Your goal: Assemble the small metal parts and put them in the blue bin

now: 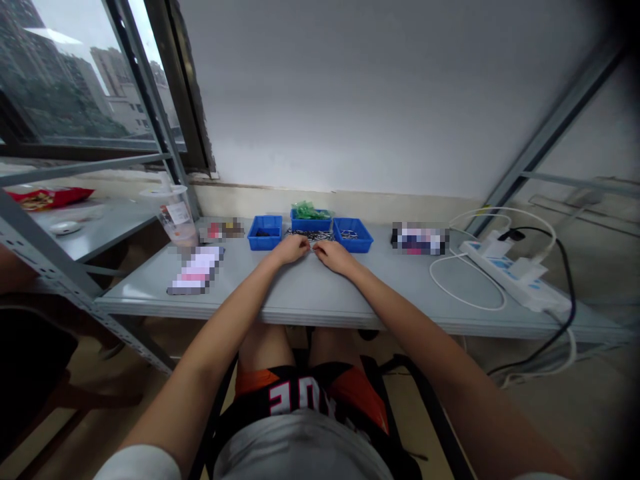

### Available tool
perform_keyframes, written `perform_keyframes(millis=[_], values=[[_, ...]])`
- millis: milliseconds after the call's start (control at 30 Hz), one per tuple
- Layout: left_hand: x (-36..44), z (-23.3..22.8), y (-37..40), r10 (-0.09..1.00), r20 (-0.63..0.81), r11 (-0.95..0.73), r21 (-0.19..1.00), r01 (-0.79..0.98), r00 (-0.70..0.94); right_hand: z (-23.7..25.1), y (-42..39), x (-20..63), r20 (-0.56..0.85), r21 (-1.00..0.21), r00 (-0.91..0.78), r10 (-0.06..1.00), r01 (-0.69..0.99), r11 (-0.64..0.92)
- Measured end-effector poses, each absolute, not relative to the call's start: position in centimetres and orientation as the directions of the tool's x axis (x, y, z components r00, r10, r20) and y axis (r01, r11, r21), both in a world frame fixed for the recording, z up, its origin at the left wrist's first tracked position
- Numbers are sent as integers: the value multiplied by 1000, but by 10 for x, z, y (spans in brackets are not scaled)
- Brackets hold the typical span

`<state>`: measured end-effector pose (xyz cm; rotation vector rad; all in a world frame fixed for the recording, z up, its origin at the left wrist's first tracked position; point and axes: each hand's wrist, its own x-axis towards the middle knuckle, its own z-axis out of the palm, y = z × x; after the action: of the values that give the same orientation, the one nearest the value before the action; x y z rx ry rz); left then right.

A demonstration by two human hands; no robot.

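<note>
Both my arms reach forward over a grey table (pixel 300 293). My left hand (pixel 291 249) and my right hand (pixel 334 255) rest close together on the table, fingertips almost meeting at a small metal part (pixel 313 247) between them. Whether either hand grips it is too small to tell. Just beyond the fingers lies a pile of small metal parts (pixel 310 235). Behind that stand three blue bins: a left blue bin (pixel 265 233) with dark pieces, a middle blue bin (pixel 311 219) holding green plastic bags (pixel 309 211), and a right blue bin (pixel 353 235) with metal bits.
A plastic cup (pixel 176 219) stands at the table's left, with a blurred flat object (pixel 196 270) in front of it. A white power strip (pixel 515 280) with white and black cables lies at the right. Metal shelf posts frame both sides. A window is at the left.
</note>
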<state>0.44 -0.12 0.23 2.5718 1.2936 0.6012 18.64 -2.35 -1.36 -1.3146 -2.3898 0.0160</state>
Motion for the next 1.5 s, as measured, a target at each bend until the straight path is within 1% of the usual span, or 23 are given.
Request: perform_keyframes(millis=[267,467,600,767,933,1067,1267,1400,1500], values=[[3,4,-1,825,238,-565,349,748,512,-11,-26,187,344,-215,-424,838,833,510],[2,3,2,818,305,-573,381,725,487,-8,-29,187,298,-189,-342,891,894,406],[2,3,4,824,352,-564,433,703,443,-5,-31,187,274,-180,-313,909,912,368],[3,5,4,844,393,-532,525,664,364,-4,-31,187,297,-215,-319,900,896,389],[8,8,1,792,441,-610,598,520,422,-4,-30,188,330,-253,-331,884,871,420],[9,8,2,757,463,-650,608,457,461,-6,-28,188,368,-293,-361,857,830,475],[10,10,0,757,449,-648,614,451,475,-9,-24,187,424,-318,-398,814,776,545],[11,11,-3,775,466,-629,630,455,427,-9,-25,188,434,-325,-399,808,767,553],[11,9,-2,794,470,-607,645,464,385,-7,-26,188,468,-339,-369,803,764,549]])
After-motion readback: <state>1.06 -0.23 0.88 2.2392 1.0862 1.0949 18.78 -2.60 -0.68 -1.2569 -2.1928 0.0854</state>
